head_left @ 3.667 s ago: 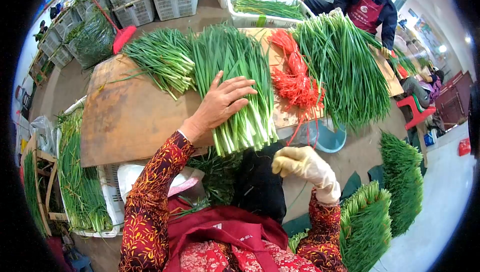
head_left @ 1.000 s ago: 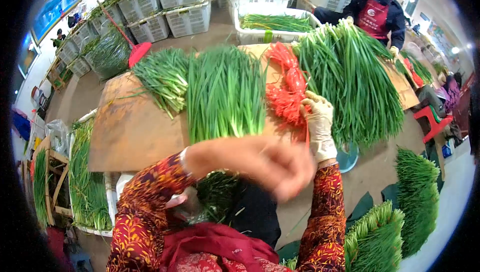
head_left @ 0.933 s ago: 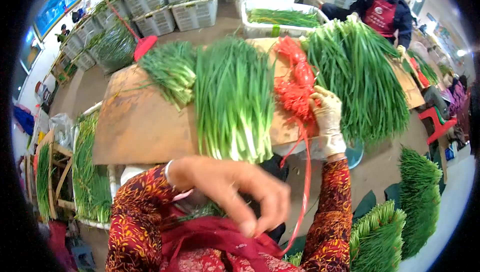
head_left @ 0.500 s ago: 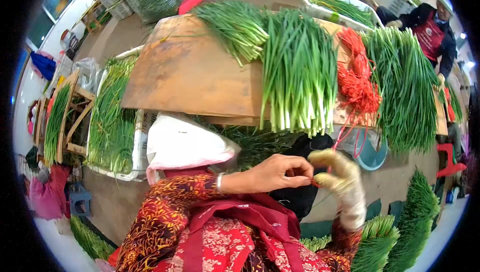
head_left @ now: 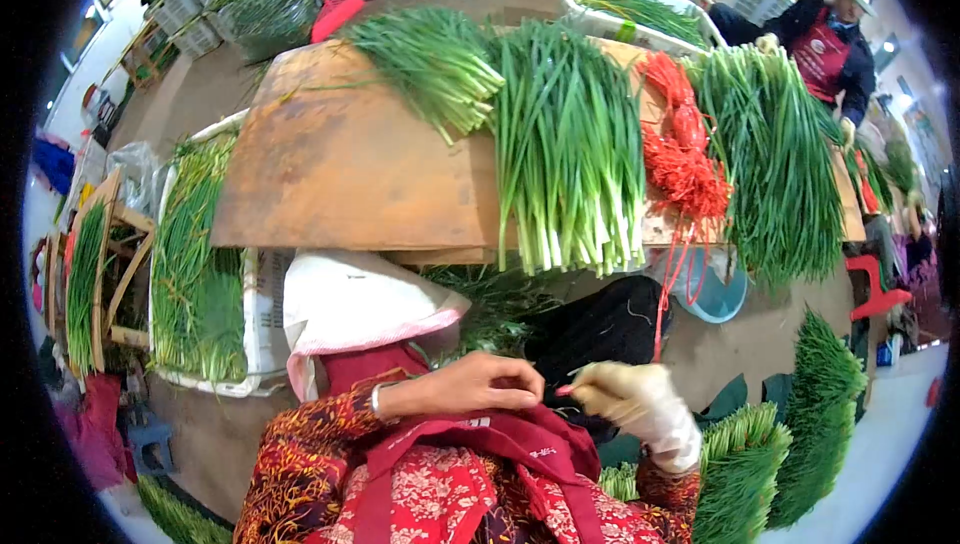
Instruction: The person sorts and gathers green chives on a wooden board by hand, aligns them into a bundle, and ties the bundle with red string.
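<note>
One left hand (head_left: 500,384), grip unclear, has parted from the gloved right hand (head_left: 635,406), pinching red string (head_left: 564,390) whose tip shows toward nine o'clock.

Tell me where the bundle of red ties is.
In the head view, the bundle of red ties lies right of centre on the wooden board, between two large piles of green leaves.

Left hand (head_left: 470,384), earlier on green bundle (head_left: 570,154), now curled above apron (head_left: 480,434). Gloved right hand (head_left: 640,404), earlier at red string bunch (head_left: 688,169), now lower, red string end (head_left: 563,390) in fingers.
</note>
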Demonstrator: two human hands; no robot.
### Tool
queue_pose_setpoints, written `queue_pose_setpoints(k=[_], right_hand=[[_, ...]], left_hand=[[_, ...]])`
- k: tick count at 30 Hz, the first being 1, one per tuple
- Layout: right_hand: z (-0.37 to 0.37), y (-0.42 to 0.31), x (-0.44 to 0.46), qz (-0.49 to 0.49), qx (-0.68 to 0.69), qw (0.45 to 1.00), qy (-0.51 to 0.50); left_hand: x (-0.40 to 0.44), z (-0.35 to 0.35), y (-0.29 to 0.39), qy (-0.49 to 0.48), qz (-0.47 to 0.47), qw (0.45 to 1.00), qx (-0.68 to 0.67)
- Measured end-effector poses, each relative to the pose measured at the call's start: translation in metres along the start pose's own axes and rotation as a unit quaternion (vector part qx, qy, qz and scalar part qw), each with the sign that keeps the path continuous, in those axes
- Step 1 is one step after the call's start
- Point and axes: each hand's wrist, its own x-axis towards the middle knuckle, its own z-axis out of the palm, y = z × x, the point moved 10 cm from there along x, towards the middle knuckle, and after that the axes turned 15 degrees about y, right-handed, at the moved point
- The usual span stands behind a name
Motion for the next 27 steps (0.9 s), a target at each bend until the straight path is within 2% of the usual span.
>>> queue_pose_setpoints(k=[1, 2, 3, 4, 5, 6, 7, 9, 12, 13, 15, 16, 18, 19, 20, 22, 24, 25, 27], right_hand=[[-0.028, 0.005, 0.006, 0.031, 0.032, 0.997, 0.058], [-0.054, 0.021, 0.014, 0.112, 0.112, 0.98, 0.119], [-0.08, 0.036, 0.018, 0.181, 0.198, 0.944, 0.192], [-0.1, 0.045, 0.032, 0.161, 0.236, 0.918, 0.274], [-0.117, 0.048, 0.049, 0.157, 0.188, 0.916, 0.319], [-0.12, 0.067, 0.067, 0.163, 0.174, 0.91, 0.338], [-0.114, 0.081, 0.089, 0.167, 0.181, 0.918, 0.311], [-0.098, 0.1, 0.125, 0.183, 0.234, 0.907, 0.297], [-0.096, 0.127, 0.163, 0.178, 0.115, 0.922, 0.324], [-0.094, 0.134, 0.173, 0.178, 0.118, 0.921, 0.326], [-0.1, 0.128, 0.188, 0.127, 0.003, 0.93, 0.346], [-0.102, 0.126, 0.187, 0.128, 0.005, 0.929, 0.347], [-0.105, 0.126, 0.176, 0.173, 0.152, 0.913, 0.337], [-0.109, 0.117, 0.161, 0.204, 0.274, 0.869, 0.357], [-0.125, 0.121, 0.161, 0.095, 0.184, 0.898, 0.388], [-0.116, 0.121, 0.15, 0.136, 0.249, 0.901, 0.329], [-0.093, 0.136, 0.154, 0.153, 0.253, 0.912, 0.283], [-0.092, 0.141, 0.152, 0.172, 0.182, 0.924, 0.288], [-0.084, 0.146, 0.148, 0.224, 0.15, 0.927, 0.262]], left_hand=[[0.003, -0.018, 0.005, 0.038, 0.04, 0.998, -0.01], [0.005, -0.036, 0.009, 0.077, 0.079, 0.994, -0.023], [0.011, -0.061, 0.017, 0.156, 0.075, 0.979, -0.106], [0.017, -0.088, 0.023, 0.234, 0.07, 0.951, -0.188], [0.024, -0.11, 0.024, 0.286, 0.074, 0.935, -0.194], [0.033, -0.13, 0.021, 0.339, 0.08, 0.916, -0.199], [0.048, -0.138, 0.015, 0.336, 0.082, 0.917, -0.197], [0.071, -0.164, -0.003, 0.389, 0.087, 0.882, -0.251], [0.097, -0.165, -0.003, 0.394, 0.07, 0.868, -0.295], [0.102, -0.164, 0.0, 0.389, 0.073, 0.868, -0.299], [0.111, -0.173, -0.003, 0.396, 0.095, 0.869, -0.281], [0.115, -0.179, -0.004, 0.403, 0.116, 0.868, -0.266], [0.116, -0.181, 0.009, 0.405, 0.137, 0.869, -0.247], [0.101, -0.178, 0.043, 0.433, 0.178, 0.869, -0.159], [0.088, -0.172, 0.072, 0.456, 0.214, 0.861, -0.069], [0.086, -0.164, 0.096, 0.437, 0.236, 0.868, -0.016], [0.099, -0.144, 0.117, 0.361, 0.265, 0.893, 0.04], [0.102, -0.135, 0.124, 0.359, 0.275, 0.89, 0.048], [0.108, -0.124, 0.123, 0.347, 0.279, 0.893, 0.067]])
